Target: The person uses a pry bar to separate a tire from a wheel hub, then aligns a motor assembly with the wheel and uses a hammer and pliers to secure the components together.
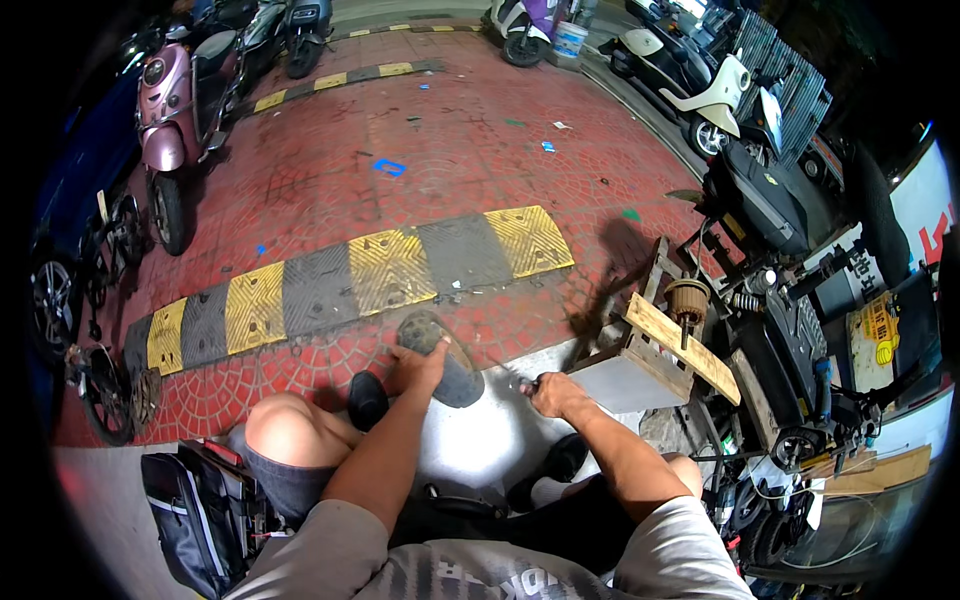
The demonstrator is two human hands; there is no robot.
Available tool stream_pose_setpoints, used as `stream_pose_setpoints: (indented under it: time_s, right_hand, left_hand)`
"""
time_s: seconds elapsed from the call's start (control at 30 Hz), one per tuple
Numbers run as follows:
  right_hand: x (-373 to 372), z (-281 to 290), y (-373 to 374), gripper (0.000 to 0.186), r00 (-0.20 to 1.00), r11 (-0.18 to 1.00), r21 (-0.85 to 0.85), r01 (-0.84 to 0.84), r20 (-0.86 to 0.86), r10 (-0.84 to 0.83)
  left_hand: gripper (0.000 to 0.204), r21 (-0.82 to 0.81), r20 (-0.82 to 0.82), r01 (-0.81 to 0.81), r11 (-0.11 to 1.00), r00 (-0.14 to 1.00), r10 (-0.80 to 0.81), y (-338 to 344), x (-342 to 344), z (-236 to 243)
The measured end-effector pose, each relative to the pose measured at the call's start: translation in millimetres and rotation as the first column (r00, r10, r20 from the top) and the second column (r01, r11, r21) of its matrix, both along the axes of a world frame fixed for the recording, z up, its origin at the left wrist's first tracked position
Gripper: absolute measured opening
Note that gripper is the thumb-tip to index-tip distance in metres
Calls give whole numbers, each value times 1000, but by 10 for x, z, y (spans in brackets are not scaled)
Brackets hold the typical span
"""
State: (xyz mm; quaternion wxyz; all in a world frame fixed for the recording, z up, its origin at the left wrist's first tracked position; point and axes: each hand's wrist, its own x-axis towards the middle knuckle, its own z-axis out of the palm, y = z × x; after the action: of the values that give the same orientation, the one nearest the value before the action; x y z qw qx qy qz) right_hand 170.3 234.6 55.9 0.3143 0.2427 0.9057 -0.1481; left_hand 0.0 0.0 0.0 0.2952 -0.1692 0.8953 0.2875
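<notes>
Gripping dark oval piece (pixel 457 382) at edge, left hand (pixel 418 372), right hand (pixel 552 393) clenched round tool (pixel 527 386), pale floor (pixel 468 445) showing between

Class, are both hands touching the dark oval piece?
No, the left hand holds the dark oval piece, while the right hand is apart from it.

Dark oval piece (pixel 458 374), slanted, left of tool (pixel 529 386).

Strong glare whitens the pale floor (pixel 468 448) amid dimmer surroundings, with fisheye bending toward black edges.
</notes>
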Motion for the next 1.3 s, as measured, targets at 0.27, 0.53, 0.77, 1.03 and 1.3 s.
stream_pose_setpoints:
  time_s: [0.27,0.53,0.77,1.03,1.3]
  right_hand:
    - [663,-292,452,70,978,986,-165,5,206,29]
    - [2033,-850,34,77,983,937,-346,50,183,16]
    - [2161,-898,406,70,910,807,-420,415,208,-359]
    - [1976,-1191,944,69,894,896,142,420,-234,-381]
    - [1190,-448,654,60,921,894,261,363,-249,-301]
  left_hand:
    - [135,118,-126,-63,991,989,78,42,107,-87]
    - [129,119,-37,-225,967,972,231,53,1,12]
    - [126,127,-60,-291,948,952,301,34,-15,-18]
    - [129,139,-119,-240,961,959,257,186,9,-22]
    - [138,135,-93,-246,960,961,259,66,-43,-180]
